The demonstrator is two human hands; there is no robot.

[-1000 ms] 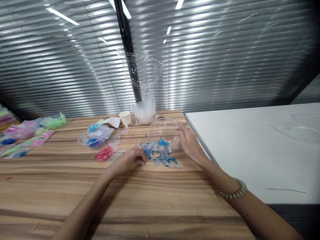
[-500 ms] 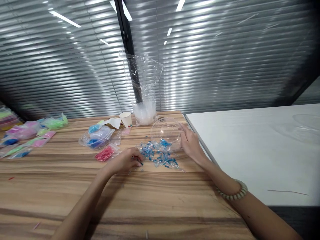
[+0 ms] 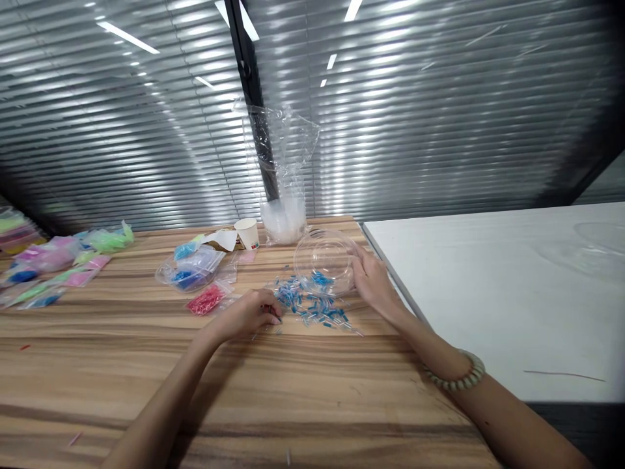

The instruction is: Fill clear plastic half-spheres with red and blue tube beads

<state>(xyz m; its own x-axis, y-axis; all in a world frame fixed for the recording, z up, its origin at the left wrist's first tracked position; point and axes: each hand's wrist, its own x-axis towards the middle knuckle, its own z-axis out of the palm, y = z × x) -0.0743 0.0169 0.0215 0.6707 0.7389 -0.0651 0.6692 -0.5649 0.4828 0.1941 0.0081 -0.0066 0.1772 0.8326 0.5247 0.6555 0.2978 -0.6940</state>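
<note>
My right hand [image 3: 374,280] grips the right rim of a clear plastic bowl [image 3: 312,251], which is tilted over the table with some blue pieces inside. Small blue and clear tube pieces [image 3: 319,314] lie scattered below and to the left of the bowl. At the left edge of this pile is my left hand [image 3: 260,309], its fingers curled together with a dark blue piece at the fingertips. A bag of red pieces [image 3: 206,299] lies left of that hand.
Behind stand a paper cup [image 3: 247,233] and a clear bag of white cups [image 3: 284,220]. A lidded container [image 3: 188,277] with blue bags is left of centre. More coloured bags [image 3: 53,254] lie far left. A white table [image 3: 488,293] adjoins on the right.
The fingers of my left hand have closed a little more at the pile's edge. My right hand and the bowl have hardly moved.
</note>
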